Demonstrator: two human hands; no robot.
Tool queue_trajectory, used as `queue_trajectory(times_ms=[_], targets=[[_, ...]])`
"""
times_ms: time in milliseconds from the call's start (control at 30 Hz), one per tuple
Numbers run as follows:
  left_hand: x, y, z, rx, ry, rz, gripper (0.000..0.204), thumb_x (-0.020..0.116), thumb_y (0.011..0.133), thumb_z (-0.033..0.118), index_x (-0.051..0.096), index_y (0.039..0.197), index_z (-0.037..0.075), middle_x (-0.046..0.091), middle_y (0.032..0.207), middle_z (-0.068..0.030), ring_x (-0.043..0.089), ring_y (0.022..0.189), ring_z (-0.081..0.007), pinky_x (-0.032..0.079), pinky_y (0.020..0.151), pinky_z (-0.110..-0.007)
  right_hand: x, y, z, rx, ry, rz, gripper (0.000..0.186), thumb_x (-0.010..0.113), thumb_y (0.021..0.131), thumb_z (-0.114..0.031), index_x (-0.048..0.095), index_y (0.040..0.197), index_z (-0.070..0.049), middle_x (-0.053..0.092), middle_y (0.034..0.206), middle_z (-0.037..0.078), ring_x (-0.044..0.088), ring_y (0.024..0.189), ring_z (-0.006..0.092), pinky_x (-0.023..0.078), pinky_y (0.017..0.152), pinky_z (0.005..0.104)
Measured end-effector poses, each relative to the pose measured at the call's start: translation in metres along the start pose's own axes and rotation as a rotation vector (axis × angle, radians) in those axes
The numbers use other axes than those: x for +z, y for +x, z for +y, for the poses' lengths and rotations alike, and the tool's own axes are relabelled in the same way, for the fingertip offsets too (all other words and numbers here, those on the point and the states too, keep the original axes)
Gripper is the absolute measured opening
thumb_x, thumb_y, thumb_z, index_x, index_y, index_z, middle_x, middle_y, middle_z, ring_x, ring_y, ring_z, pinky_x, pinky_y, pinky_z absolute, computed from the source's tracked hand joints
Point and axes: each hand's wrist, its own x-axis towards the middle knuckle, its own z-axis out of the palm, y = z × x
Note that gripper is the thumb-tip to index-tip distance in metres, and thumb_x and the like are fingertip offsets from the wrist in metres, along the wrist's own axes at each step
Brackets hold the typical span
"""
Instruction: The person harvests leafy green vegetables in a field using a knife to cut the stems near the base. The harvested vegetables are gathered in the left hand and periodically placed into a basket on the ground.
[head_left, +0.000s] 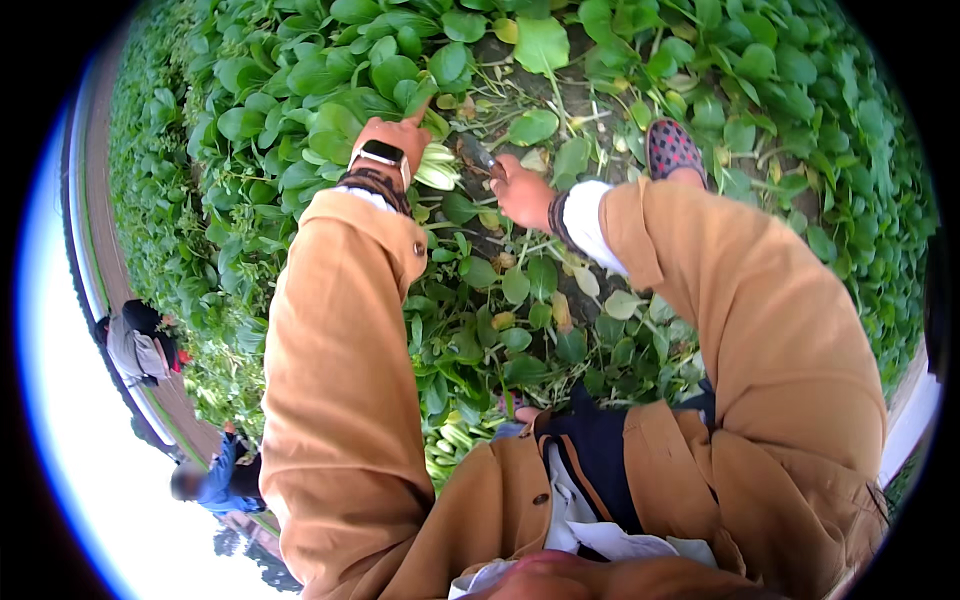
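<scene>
Down among crowded greens, left hand (398, 138) grips a pale-stemmed plant (437, 166); right hand (522, 190) closes on what looks like a knife (477, 153), bare soil (575, 95) beyond.

An outdoor vegetable field: dense leafy greens (300, 90) growing in soil (580, 100).
</scene>
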Motion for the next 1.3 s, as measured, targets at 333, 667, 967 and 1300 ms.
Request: queue_trajectory(times_ms=[333, 667, 967, 1300], targets=[[0.074, -0.017, -0.028, -0.065, -0.144, 0.197, 0.026, 0.051, 0.084, 0.002, 0.061, 0.105, 0.013, 0.062, 0.104, -0.0118, 0.065, 0.093, -0.031, 0.049, 0.083, -0.04, 0.021, 0.033, -0.005, -0.083, -0.24, 0.02, 0.064, 0.044, 0.096, -0.017, 0.013, 0.151, -0.009, 0.06, 0.115, 0.028, 0.058, 0.101, 0.0434, 0.044, 0.091, 0.0435], [0.087, -0.025, -0.028, -0.082, -0.246, 0.273, 0.032, 0.05, 0.084, 0.003, 0.064, 0.11, 0.015, 0.064, 0.104, -0.011, 0.065, 0.092, -0.0288, 0.047, 0.084, -0.039, 0.045, 0.067, 0.015, -0.272, -0.424, 0.1, 0.074, 0.051, 0.087, -0.005, 0.013, 0.15, -0.003, 0.06, 0.087, 0.031, 0.058, 0.083, 0.0434, 0.047, 0.075, 0.0461], [0.102, -0.032, -0.025, -0.141, -0.343, 0.294, 0.031, 0.051, 0.083, 0.003, 0.065, 0.109, 0.013, 0.066, 0.104, -0.0121, 0.064, 0.095, -0.0307, 0.047, 0.084, -0.04, 0.051, 0.033, 0.007, -0.174, -0.348, 0.14, 0.064, 0.045, 0.095, -0.011, 0.015, 0.151, -0.011, 0.058, 0.106, 0.033, 0.058, 0.089, 0.0454, 0.045, 0.084, 0.0478], [0.091, -0.033, -0.017, -0.134, -0.238, 0.285, 0.025, 0.054, 0.08, 0.003, 0.064, 0.101, 0.012, 0.066, 0.098, -0.0133, 0.065, 0.091, -0.0301, 0.048, 0.081, -0.039, 0.059, 0.041, 0.016, -0.237, -0.403, 0.115, 0.071, 0.049, 0.086, -0.002, 0.021, 0.151, -0.013, 0.057, 0.1, 0.032, 0.059, 0.087, 0.0428, 0.048, 0.078, 0.0457]])
